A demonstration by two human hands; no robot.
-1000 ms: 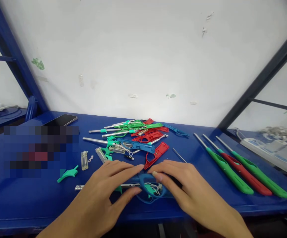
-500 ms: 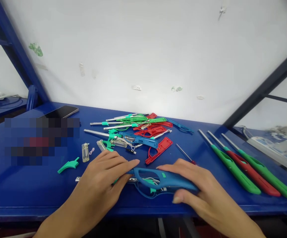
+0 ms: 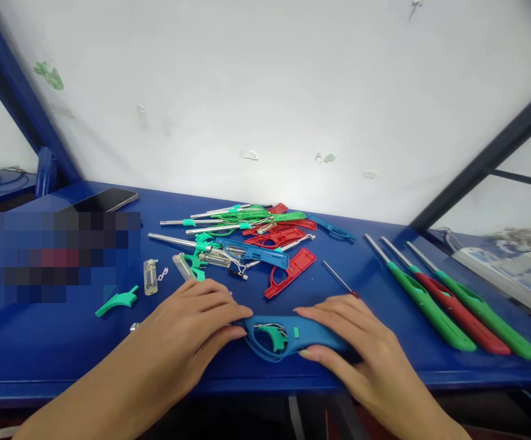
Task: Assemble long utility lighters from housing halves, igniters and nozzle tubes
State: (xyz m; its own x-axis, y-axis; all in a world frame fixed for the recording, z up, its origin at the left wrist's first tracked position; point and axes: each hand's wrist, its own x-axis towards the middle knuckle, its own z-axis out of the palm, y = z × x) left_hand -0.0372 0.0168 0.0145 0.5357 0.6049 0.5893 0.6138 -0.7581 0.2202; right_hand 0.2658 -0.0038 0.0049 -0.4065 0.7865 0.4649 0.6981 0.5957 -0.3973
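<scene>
Near the front edge of the table, both hands grip a blue long-nosed lighter (image 3: 322,330). Its two shell halves sit together, and a green trigger shows in the handle's opening. My left hand (image 3: 196,333) pinches the neck end, hiding most of the metal tube, whose tip peeks out at the left. Fingers and thumb of my right hand (image 3: 357,342) wrap the grip end. Beyond the hands lies a pile of lighter parts: a red half shell (image 3: 292,273), a blue half shell (image 3: 253,252), metal tubes and green triggers.
Three whole lighters, including a red one (image 3: 460,311), lie at the right. A screwdriver (image 3: 338,278) rests behind my right hand. Left are a clear fuel tank (image 3: 150,277), a loose green trigger (image 3: 118,300) and a phone (image 3: 104,200). A white wall stands behind.
The blue upper shell has come down onto the lower half, so the gap that showed wires and inner parts has closed. Both hands keep their hold. The view has shifted slightly.
</scene>
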